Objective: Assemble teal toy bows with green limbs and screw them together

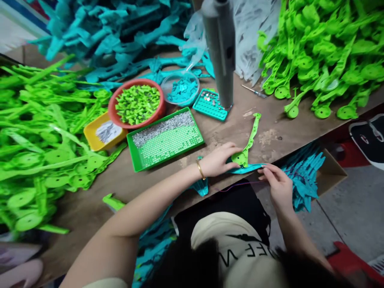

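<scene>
Near the front edge of the table, my left hand [220,160] is closed on the round end of a bright green plastic part [250,140], whose narrow arm points away from me. Against its near side lies a long teal plastic part [252,168]. My right hand [277,182] pinches the right end of this teal part between thumb and fingers. A thin purple thread or wire [237,185] runs left from my right hand, below the table edge. Under my left wrist lies another teal piece [200,186], partly hidden by the arm.
A green tray [165,158] of small metal pieces, a red bowl [112,106] of green bits, a yellow tray [90,134] and a teal tray [210,112] stand beyond my left arm. A grey post [220,56] rises behind. Green parts [324,60] heap at right.
</scene>
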`<move>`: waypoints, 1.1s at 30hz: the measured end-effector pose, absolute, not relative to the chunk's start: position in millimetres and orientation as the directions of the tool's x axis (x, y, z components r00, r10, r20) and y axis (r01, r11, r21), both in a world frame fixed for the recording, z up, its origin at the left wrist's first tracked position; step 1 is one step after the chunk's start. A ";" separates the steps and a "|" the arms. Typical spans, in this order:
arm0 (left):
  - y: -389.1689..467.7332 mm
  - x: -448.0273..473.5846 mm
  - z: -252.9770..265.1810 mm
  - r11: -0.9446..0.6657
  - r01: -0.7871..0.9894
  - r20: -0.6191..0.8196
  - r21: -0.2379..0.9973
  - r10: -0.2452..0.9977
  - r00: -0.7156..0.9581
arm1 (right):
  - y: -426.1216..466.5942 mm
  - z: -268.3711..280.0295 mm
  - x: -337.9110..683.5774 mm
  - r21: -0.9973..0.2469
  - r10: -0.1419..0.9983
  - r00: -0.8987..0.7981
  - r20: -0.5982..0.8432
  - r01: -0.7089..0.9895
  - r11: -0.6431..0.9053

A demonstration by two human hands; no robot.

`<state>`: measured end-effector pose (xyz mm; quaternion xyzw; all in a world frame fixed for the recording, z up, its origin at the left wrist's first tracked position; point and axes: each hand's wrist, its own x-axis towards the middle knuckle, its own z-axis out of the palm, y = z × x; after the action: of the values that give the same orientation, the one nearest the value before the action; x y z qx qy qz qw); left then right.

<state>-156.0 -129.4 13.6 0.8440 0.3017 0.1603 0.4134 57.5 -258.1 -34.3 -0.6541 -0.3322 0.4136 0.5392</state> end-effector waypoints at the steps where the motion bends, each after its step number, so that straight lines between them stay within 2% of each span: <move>1: -133.5 -156.5 8.2 -0.477 0.391 0.014 0.787 0.647 0.762 | -257.8 -35.6 56.3 -0.977 0.883 0.421 -0.209 -0.060 -0.202; 4: -139.9 -152.9 -0.3 -0.462 0.409 0.020 0.787 0.682 0.731 | -258.7 -37.0 54.3 -0.977 0.884 0.416 -0.212 -0.110 -0.183; 8: -141.9 -145.5 -0.5 -0.424 0.439 0.007 0.793 0.726 0.688 | -260.5 -35.1 57.0 -0.982 0.898 0.399 -0.186 -0.056 -0.179; 13: -138.3 -142.7 0.6 -0.450 0.374 0.022 0.811 0.662 0.749 | -260.0 -34.2 59.4 -0.983 0.905 0.384 -0.181 -0.051 -0.175; 19: -134.3 -143.4 2.4 -0.462 0.431 -0.002 0.775 0.681 0.732 | -262.1 -32.6 60.0 -0.982 0.910 0.372 -0.185 -0.043 -0.182; 27: -137.8 -149.7 16.1 -0.536 0.547 -0.087 0.643 0.658 0.748 | -267.4 -33.2 57.7 -0.972 0.923 0.310 -0.227 -0.018 -0.233; 33: -136.9 -156.9 10.3 -0.534 0.514 -0.114 0.671 0.610 0.784 | -268.0 -38.7 57.2 -0.975 0.942 0.262 -0.208 0.025 -0.222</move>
<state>-156.9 -136.9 10.3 0.8733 0.3217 0.0671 0.3597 57.2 -268.0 -38.7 -0.6258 -0.3866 0.4686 0.4893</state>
